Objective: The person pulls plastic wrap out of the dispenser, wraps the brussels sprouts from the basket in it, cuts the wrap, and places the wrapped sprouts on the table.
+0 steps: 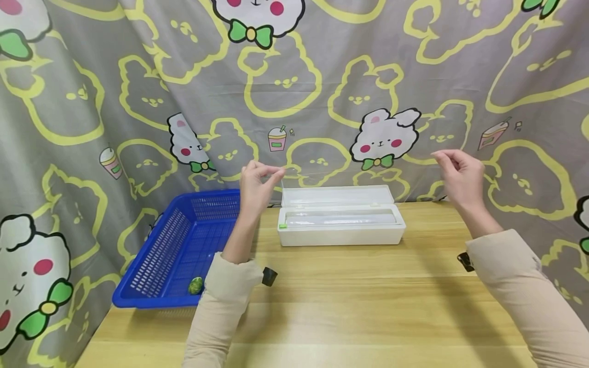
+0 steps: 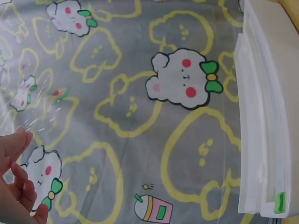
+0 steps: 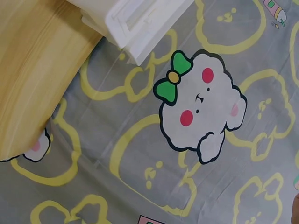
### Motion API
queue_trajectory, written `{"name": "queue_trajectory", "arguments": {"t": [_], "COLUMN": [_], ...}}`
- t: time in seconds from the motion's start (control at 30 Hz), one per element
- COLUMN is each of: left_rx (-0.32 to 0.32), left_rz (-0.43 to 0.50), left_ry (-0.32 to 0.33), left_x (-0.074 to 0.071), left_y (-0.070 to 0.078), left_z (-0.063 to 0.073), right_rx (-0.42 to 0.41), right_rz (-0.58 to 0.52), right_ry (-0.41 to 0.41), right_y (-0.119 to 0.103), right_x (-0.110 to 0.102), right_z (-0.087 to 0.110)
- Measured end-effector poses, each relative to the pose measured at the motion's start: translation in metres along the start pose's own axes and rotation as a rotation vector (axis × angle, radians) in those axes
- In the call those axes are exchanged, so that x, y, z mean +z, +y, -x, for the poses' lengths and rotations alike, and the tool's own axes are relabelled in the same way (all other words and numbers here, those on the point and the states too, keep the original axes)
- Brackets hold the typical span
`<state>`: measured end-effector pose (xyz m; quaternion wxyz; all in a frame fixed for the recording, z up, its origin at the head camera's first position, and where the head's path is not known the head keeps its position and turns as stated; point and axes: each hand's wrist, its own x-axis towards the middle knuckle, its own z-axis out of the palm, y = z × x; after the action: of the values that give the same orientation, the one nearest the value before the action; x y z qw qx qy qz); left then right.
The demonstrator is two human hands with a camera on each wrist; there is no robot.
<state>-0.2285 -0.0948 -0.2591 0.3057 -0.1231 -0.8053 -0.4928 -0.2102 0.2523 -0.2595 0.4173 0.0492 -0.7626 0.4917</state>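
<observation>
Clear cling film (image 2: 41, 122) stretches faintly between the two raised hands, glinting near the left fingertips in the left wrist view. My left hand (image 1: 258, 188) pinches one side of it between thumb and forefinger, above the left end of a white dispenser box (image 1: 340, 236). Higher and to the right, my right hand (image 1: 462, 176) pinches the other side. Only a sliver of that hand shows in the right wrist view. The box's lid (image 1: 338, 195) is tipped back, and a roll of cling film (image 1: 340, 219) lies inside.
A blue plastic basket (image 1: 158, 300) stands at the left, partly behind the left arm. In it lies a small round green item (image 1: 195, 285), too small to identify surely. Beneath is a wooden table (image 1: 349, 306). A patterned grey curtain (image 1: 317, 61) hangs behind.
</observation>
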Motion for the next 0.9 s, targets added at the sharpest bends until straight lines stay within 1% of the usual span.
{"name": "queue_trajectory", "arguments": {"t": [0.07, 0.17, 0.23, 0.33, 0.5, 0.7, 0.9], "left_rx": [0.006, 0.029, 0.046, 0.065, 0.066, 0.085, 0.106], "left_rz": [-0.007, -0.011, -0.010, 0.003, 0.027, 0.023, 0.034], "left_ry": [0.002, 0.003, 0.002, -0.009, -0.031, -0.052, -0.054], "left_x": [-0.002, -0.004, -0.005, -0.007, -0.010, -0.011, -0.015], "left_y": [0.001, 0.002, 0.002, 0.002, 0.000, -0.003, -0.007], "left_z": [0.003, 0.007, 0.011, 0.019, 0.037, 0.056, 0.074], "right_rx": [-0.007, -0.016, -0.021, -0.022, -0.011, -0.023, -0.001], "right_rz": [0.011, 0.020, 0.007, -0.014, -0.005, -0.017, -0.037], "right_ry": [0.000, 0.006, 0.010, 0.009, 0.005, 0.010, -0.021], "right_y": [0.004, 0.017, 0.025, 0.029, 0.029, 0.031, 0.034], "right_x": [-0.001, -0.003, -0.005, -0.009, -0.016, -0.024, -0.031], "right_z": [0.001, 0.001, 0.002, 0.007, 0.024, 0.047, 0.068]}}
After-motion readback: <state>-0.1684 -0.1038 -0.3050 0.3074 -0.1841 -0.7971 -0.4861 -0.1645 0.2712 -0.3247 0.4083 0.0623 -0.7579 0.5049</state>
